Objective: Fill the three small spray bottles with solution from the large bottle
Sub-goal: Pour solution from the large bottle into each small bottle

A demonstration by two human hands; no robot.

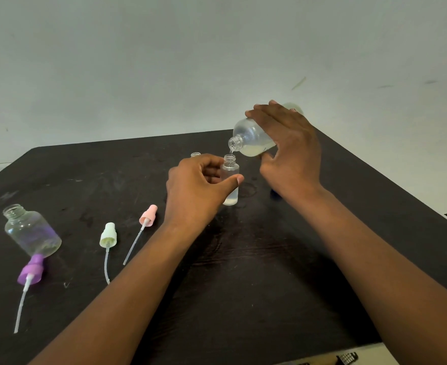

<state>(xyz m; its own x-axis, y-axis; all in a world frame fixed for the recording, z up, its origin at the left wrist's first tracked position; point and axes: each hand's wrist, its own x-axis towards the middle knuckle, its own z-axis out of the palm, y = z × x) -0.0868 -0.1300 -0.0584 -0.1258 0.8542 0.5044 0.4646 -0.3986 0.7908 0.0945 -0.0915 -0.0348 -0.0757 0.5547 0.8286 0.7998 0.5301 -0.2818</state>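
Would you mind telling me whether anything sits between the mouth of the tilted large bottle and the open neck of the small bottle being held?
Nothing visible does. The large bottle, gripped by the right hand, tips its mouth just above the small bottle that the left hand steadies; the neck is uncapped.

Head-worn view, down over table (85, 180)

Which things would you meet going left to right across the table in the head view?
Purple spray cap → green spray cap → pink spray cap → left hand → small bottle → right hand.
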